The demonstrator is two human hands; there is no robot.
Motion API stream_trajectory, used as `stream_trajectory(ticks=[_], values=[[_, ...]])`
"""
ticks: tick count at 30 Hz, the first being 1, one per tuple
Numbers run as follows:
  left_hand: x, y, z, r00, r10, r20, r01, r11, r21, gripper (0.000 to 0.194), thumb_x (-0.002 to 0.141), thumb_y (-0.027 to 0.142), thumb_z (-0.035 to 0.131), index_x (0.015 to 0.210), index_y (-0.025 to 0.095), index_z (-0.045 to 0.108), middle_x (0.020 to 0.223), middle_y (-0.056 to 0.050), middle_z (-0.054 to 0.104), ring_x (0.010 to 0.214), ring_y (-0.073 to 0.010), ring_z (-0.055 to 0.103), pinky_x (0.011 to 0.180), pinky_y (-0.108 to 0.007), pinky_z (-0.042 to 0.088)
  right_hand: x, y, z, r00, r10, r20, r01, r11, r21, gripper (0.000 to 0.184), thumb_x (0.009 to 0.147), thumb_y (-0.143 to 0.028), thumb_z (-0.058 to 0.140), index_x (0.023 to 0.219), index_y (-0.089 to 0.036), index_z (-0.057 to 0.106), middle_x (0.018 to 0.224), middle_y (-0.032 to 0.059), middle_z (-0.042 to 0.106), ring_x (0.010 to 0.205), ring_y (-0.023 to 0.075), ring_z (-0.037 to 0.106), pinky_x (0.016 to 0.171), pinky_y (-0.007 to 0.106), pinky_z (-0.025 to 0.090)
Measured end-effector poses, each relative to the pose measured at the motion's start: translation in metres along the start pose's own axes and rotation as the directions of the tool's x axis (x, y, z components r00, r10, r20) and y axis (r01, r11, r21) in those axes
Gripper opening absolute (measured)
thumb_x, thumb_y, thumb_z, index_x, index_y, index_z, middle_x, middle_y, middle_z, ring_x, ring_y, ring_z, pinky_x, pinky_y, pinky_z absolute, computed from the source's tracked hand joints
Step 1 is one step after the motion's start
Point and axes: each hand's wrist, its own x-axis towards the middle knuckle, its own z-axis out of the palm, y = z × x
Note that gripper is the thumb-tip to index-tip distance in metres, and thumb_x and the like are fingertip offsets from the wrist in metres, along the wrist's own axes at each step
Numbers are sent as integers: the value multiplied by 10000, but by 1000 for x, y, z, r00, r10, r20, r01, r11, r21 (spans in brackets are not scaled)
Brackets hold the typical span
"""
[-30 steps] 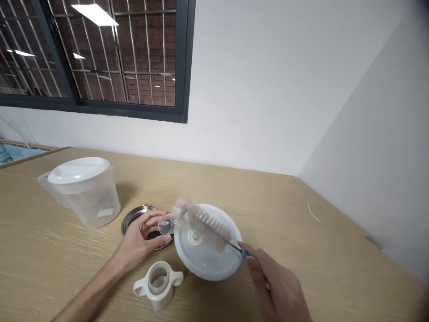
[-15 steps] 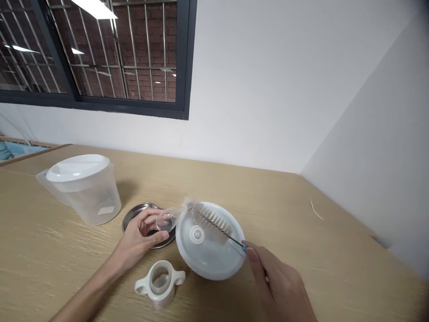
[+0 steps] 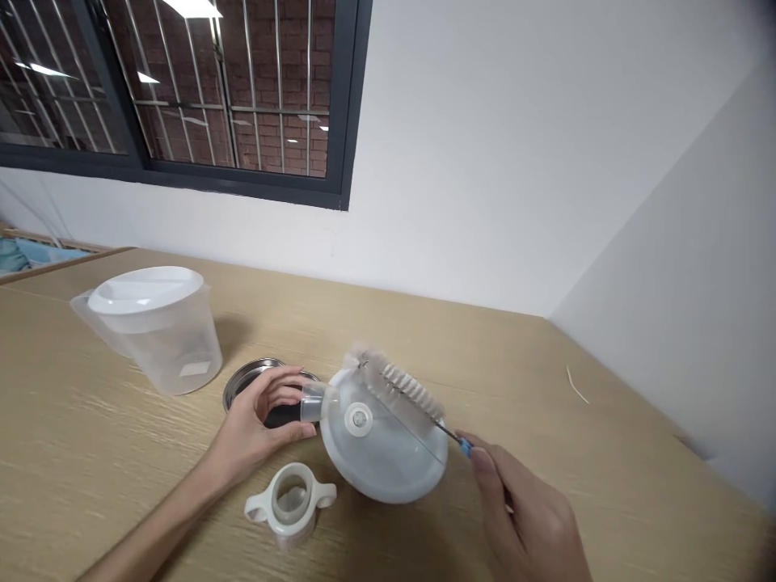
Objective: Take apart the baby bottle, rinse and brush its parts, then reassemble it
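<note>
Between the thumb and fingers of my left hand [image 3: 251,420] is a small clear plastic cup [image 3: 311,402], tipped on its side at the rim of a pale round bowl [image 3: 394,485]. My right hand [image 3: 530,509] is closed on a bottle brush [image 3: 412,392] by its thin blue-ended handle. The brush's white bristles lie slantwise above the bowl's far side, their tip slightly blurred. A small white ring-shaped part [image 3: 359,419] shows on the bowl's left side. Nearer me stands a white two-handled ring [image 3: 291,505] with a clear part under it.
A shiny metal tray [image 3: 248,376] lies partly hidden behind my left hand. To the left stands a lidded translucent pitcher [image 3: 170,339]. A thin pale strip [image 3: 576,385] lies on the wooden table [image 3: 509,364] at right. White walls and a barred window [image 3: 242,97] close off the back.
My right hand has drawn the brush slightly right, and its tip is higher over the bowl. My left hand has turned the clear cup so that its side shows. The view has shifted slightly.
</note>
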Motion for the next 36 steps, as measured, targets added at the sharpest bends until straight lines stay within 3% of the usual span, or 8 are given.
stream_trajectory(ticks=[5,10,15,20,24,27,31,36], values=[[-1,-1,-1,999,45,5,-46,999,30,650,612,141,921,1192,209,636,1144,-107,739,1006,-250,696,929,-394,557,-1,-1,1,992,-114,47,110,992,69,234,1008,-212,473,1183,-217,628,746,0,698,503,113,608,488,221,469],[-3,-3,-2,994,104,-27,-102,993,50,612,668,158,895,1206,221,609,1194,-108,713,1068,-261,683,1001,-431,540,3,6,-2,998,-63,2,63,995,-71,202,1022,-250,468,1076,-225,661,775,13,716,605,141,692,533,232,490],[-5,-5,0,995,92,-25,-93,995,-28,540,717,150,859,1175,222,583,1202,-108,685,1151,-298,678,1022,-455,541,1,1,-4,998,-61,6,61,998,6,222,1015,-220,468,1144,-210,648,780,22,722,562,122,662,519,210,498],[-6,-7,-2,987,158,-35,-157,987,26,606,705,126,866,1206,232,542,1235,-115,689,1132,-281,690,1006,-435,545,0,-7,3,988,-156,20,155,988,28,225,1005,-196,483,1173,-187,633,812,41,736,569,124,671,531,213,505],[-6,-6,-5,980,195,-45,-189,974,122,620,713,167,868,1219,228,515,1224,-139,724,1193,-308,665,1004,-450,518,0,-2,6,997,-76,19,77,995,-61,220,1017,-240,472,1104,-193,668,770,23,735,564,135,684,509,222,490],[-5,-6,-7,973,228,-30,-216,953,212,603,741,209,852,1227,229,496,1225,-143,732,1240,-319,640,1075,-523,449,-2,1,4,1000,-17,2,17,1000,-26,241,1024,-252,452,1097,-191,673,797,19,739,568,119,673,509,206,490],[-6,-6,-8,970,243,-29,-228,940,254,592,758,245,849,1232,239,494,1230,-132,739,1273,-305,621,1154,-578,359,-3,-2,4,998,-49,35,47,998,47,249,1027,-239,446,1147,-174,654,750,1,709,490,93,595,485,195,469],[-7,-4,-6,968,241,-70,-222,951,214,591,730,250,877,1209,246,531,1244,-124,740,1246,-304,643,1112,-569,429,2,-2,7,995,-97,34,99,993,-59,237,1033,-256,453,1069,-170,671,775,20,741,558,120,677,516,211,484]])
